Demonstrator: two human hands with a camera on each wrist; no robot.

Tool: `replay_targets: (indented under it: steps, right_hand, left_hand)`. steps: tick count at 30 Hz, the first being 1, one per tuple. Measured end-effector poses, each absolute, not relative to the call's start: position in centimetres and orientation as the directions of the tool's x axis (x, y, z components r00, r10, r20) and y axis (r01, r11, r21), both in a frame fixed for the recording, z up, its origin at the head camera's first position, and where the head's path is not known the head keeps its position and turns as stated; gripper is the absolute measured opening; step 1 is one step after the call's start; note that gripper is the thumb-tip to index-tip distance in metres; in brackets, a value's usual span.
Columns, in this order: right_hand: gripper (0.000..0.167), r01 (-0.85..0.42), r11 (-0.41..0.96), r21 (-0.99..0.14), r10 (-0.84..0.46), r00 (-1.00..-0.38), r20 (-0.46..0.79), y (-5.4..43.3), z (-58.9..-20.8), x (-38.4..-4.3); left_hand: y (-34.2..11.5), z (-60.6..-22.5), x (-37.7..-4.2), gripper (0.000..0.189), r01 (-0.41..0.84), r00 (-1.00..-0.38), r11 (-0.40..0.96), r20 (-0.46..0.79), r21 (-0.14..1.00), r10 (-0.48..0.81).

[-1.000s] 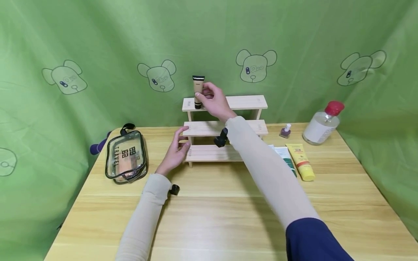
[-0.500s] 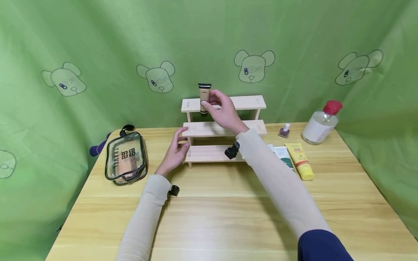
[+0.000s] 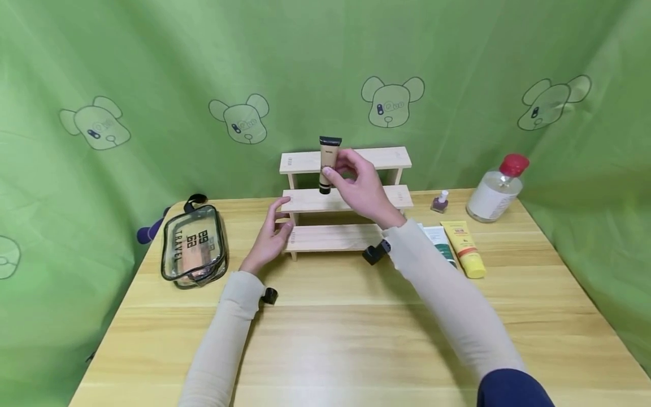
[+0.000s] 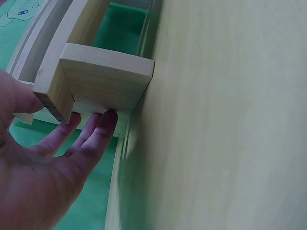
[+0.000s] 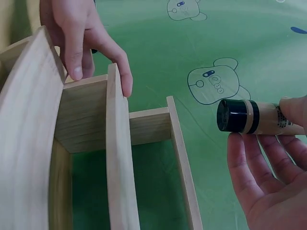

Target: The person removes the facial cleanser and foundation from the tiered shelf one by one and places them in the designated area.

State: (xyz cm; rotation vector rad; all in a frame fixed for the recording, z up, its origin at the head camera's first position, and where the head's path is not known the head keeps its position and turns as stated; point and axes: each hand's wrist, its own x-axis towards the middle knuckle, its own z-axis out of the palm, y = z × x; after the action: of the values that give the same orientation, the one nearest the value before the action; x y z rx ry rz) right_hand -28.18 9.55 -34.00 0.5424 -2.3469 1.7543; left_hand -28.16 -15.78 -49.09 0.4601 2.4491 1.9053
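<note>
A small beige cosmetic tube with a black cap is pinched between the thumb and fingers of my right hand. It stands upright, cap down, overlapping the top and middle tiers of a three-tier wooden display shelf in the head view. In the right wrist view the tube's black cap points toward the shelf, apart from it. My left hand touches the shelf's left end. From the left wrist, its extended fingers rest against the shelf's side panel.
A clear travel pouch lies left of the shelf. To the right are a yellow tube, a white and green tube, a purple nail polish bottle and a red-capped bottle. A green curtain hangs behind the wooden table.
My right hand has drawn the tube away from the top tier, toward me and to the right, its cap leaving that board. My left hand has stayed at the shelf's end.
</note>
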Motion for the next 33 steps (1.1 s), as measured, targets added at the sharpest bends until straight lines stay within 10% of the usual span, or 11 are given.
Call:
replay_targets:
  steps: [33]
  right_hand:
    - [0.02,-0.339,0.429,-0.838,-0.241,-0.936,0.255,19.8,-40.5,-20.8]
  left_hand:
    - [-15.7,-48.9,-28.1,0.064,0.218,-0.959,0.209,0.171,0.953,0.225]
